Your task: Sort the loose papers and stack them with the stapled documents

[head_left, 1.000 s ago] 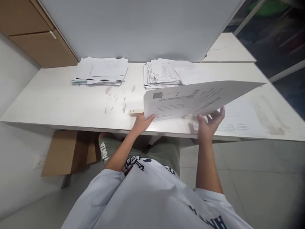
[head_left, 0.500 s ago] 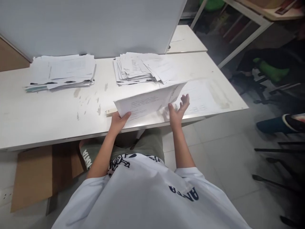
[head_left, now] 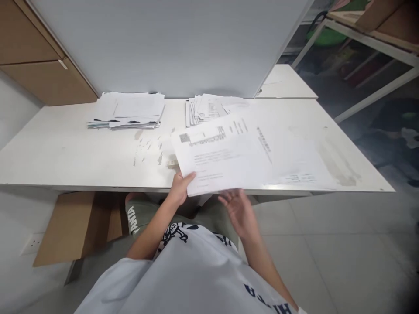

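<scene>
My left hand (head_left: 180, 187) grips the lower left corner of a printed sheet of paper (head_left: 219, 163), thumb on top. The sheet is tilted above the front of the desk, its printed face with a square code and a barcode turned up toward me. Close under the sheet's lower edge is my right hand (head_left: 238, 209), palm up with fingers apart; whether the fingertips touch the paper is hidden. Another sheet (head_left: 301, 161) lies flat on the desk to the right. A small cream-coloured object (head_left: 172, 164) shows beside the held sheet's left edge.
Two paper stacks stand along the back of the white desk (head_left: 65, 152): a left stack (head_left: 137, 107) and a right stack (head_left: 209, 107), partly covered. A grey panel (head_left: 163, 48) rises behind them. Below the desk is an open cardboard box (head_left: 68, 231).
The held sheet has turned flatter, with its print facing me. My right hand has dropped from the sheet's right side to below its lower edge. The camera view has shifted left.
</scene>
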Demonstrator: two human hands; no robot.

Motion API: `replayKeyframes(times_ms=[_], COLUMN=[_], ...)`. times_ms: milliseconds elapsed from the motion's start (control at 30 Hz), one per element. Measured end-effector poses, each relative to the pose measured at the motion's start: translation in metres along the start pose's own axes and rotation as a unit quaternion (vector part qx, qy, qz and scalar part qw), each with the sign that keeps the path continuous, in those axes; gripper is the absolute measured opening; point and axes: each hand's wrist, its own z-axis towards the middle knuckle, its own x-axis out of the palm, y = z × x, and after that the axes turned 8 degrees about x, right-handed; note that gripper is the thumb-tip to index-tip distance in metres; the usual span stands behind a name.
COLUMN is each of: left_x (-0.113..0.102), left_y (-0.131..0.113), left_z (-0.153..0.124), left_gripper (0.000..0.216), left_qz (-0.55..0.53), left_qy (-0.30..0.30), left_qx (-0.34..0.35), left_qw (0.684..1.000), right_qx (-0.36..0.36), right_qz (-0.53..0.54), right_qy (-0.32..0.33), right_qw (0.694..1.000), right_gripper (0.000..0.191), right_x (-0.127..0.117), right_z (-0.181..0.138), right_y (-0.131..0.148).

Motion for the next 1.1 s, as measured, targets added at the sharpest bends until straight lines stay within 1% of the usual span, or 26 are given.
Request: replayKeyframes(times_ms=[33,67,167,267,333,400,467,533,600,633,667,700,767,800,833,900,1000,1033,1100], left_x=[0.001,0.003,0.005,0.009,0.012,0.015,0.016,0.013,0.008,0.004,0.000,-0.005,-0.014,-0.019,-0.023,-0.029,-0.031,-0.030,-0.025], left_y=[0.001,0.002,0.002,-0.002,-0.004,-0.005,-0.005,-0.005,-0.009,-0.012,-0.016,-0.020,-0.030,-0.035,-0.039,-0.045,-0.049,-0.048,-0.047], left_z=[-0.005,-0.008,-0.012,-0.011,-0.008,-0.006,-0.003,-0.002,-0.004,-0.006,-0.009,-0.012,-0.017,-0.018,-0.017,-0.009,0.016,0.027,0.050], left_gripper=[0.062,0.059,0.047,0.036,0.031,0.028,0.027,0.025,0.022,0.020,0.017,0.014,0.012,0.013,0.014,0.016,0.023,0.027,0.036], left_qz=[0.005,0.020,0.091,0.153,0.189,0.205,0.195,0.187,0.221,0.262,0.314,0.371,0.471,0.505,0.528,0.556,0.568,0.570,0.581], left_qy=[0.011,0.023,0.048,0.073,0.083,0.095,0.112,0.110,0.093,0.078,0.058,0.035,-0.014,-0.031,-0.034,-0.005,0.071,0.092,0.131], left_qx=[-0.024,-0.040,-0.054,-0.072,-0.081,-0.086,-0.087,-0.092,-0.092,-0.077,-0.045,0.000,0.101,0.144,0.179,0.241,0.308,0.316,0.306], left_qw=[1.000,0.999,0.993,0.983,0.975,0.970,0.970,0.972,0.966,0.959,0.946,0.928,0.876,0.851,0.829,0.795,0.760,0.753,0.743], right_qx=[0.016,0.016,-0.002,0.001,0.018,0.039,0.040,0.023,0.019,0.021,0.025,0.029,0.032,0.034,0.038,0.046,0.049,0.049,0.050], right_qz=[0.013,0.017,-0.002,-0.005,0.010,0.026,0.045,0.061,0.067,0.066,0.061,0.054,0.035,0.025,0.015,-0.003,-0.021,-0.025,-0.032], right_qy=[0.038,0.059,0.083,0.096,0.077,0.031,-0.026,-0.063,-0.071,-0.068,-0.063,-0.056,-0.041,-0.033,-0.023,-0.009,-0.007,-0.006,0.002], right_qw=[0.999,0.998,0.997,0.995,0.997,0.998,0.998,0.996,0.995,0.995,0.996,0.997,0.998,0.999,0.999,0.999,0.999,0.998,0.998], right_gripper=[0.035,0.031,0.028,0.030,0.030,0.029,0.030,0.035,0.038,0.037,0.034,0.032,0.029,0.028,0.027,0.026,0.028,0.028,0.030], right_x=[0.004,0.008,0.016,0.022,0.026,0.031,0.034,0.037,0.039,0.040,0.042,0.043,0.047,0.048,0.050,0.053,0.055,0.055,0.055], right_z=[-0.007,-0.012,-0.019,-0.020,-0.019,-0.016,-0.012,-0.007,-0.003,0.000,0.002,0.005,0.009,0.011,0.012,0.015,0.016,0.017,0.018], right_y=[-0.007,-0.013,-0.023,-0.024,-0.023,-0.023,-0.023,-0.023,-0.022,-0.021,-0.021,-0.022,-0.024,-0.025,-0.027,-0.029,-0.031,-0.031,-0.030])
